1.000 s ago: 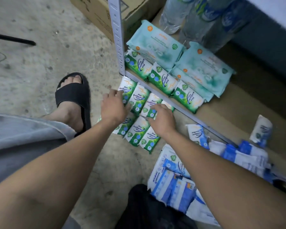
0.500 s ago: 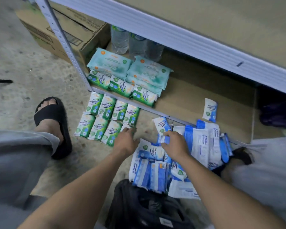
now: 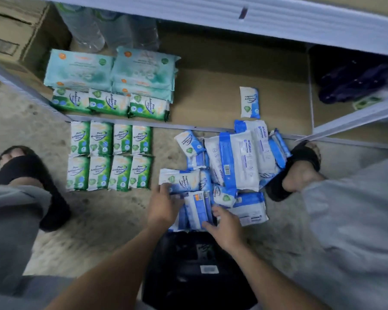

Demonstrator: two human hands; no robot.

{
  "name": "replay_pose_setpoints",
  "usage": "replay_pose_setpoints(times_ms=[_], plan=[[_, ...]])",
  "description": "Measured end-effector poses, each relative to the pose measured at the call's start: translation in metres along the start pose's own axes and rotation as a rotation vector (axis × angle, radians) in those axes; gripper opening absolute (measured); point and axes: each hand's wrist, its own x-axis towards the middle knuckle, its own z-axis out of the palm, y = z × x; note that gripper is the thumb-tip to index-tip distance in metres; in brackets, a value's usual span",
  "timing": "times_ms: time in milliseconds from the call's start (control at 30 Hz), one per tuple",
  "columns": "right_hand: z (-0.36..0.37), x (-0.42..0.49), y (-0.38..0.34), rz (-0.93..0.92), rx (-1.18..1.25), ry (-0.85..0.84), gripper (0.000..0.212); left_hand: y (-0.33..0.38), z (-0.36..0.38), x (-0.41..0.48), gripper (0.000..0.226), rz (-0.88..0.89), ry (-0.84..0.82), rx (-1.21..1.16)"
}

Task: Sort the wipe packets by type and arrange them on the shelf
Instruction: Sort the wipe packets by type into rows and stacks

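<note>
Several green pine wipe packets [image 3: 109,155] lie in two neat rows on the floor. Three more green packets [image 3: 109,105] sit on the bottom shelf board [image 3: 211,95] in front of large teal wipe packs [image 3: 110,71]. One small blue packet [image 3: 249,102] lies alone on the shelf. A loose pile of blue and white packets [image 3: 238,162] covers the floor by the shelf edge. My left hand [image 3: 164,208] grips the near corner of a small blue packet [image 3: 182,180]. My right hand [image 3: 225,224] holds the edge of another blue packet [image 3: 198,209] at the pile's near side.
Water bottles [image 3: 112,30] and a cardboard box [image 3: 9,36] stand at the shelf's back left. A black bag [image 3: 195,265] lies between my knees. My sandalled feet [image 3: 27,175] [image 3: 300,168] flank the packets. An upper shelf rail [image 3: 255,16] overhangs, and dark items [image 3: 356,81] sit at the right.
Both hands have left the green rows and moved right and nearer, onto the blue pile. The view has shifted right and down over the blue packets.
</note>
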Motion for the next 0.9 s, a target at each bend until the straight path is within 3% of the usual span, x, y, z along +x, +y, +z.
replay_pose_setpoints(times_ms=[133, 267, 367, 633, 733, 900], plan=[[0.002, 0.016, -0.014, -0.001, 0.015, 0.046, 0.045, -0.013, 0.013, -0.017, 0.053, -0.262, -0.044, -0.114], [0.014, 0.027, -0.021, 0.048, -0.009, 0.058, 0.053, -0.016, 0.021, -0.021, 0.049, -0.322, -0.021, -0.115], [0.019, 0.027, -0.019, 0.031, -0.012, 0.117, 0.040, -0.018, 0.027, -0.016, 0.045, -0.399, -0.021, -0.197], [0.027, 0.028, -0.020, 0.006, 0.067, 0.083, 0.024, -0.020, 0.025, -0.018, 0.026, -0.389, -0.054, -0.315], [0.018, 0.025, -0.018, -0.016, 0.121, 0.030, 0.022, -0.018, 0.016, -0.018, 0.028, -0.359, -0.067, -0.310], [-0.021, 0.019, 0.000, -0.003, 0.184, 0.081, 0.024, -0.008, 0.000, -0.020, 0.037, -0.292, -0.069, -0.237]])
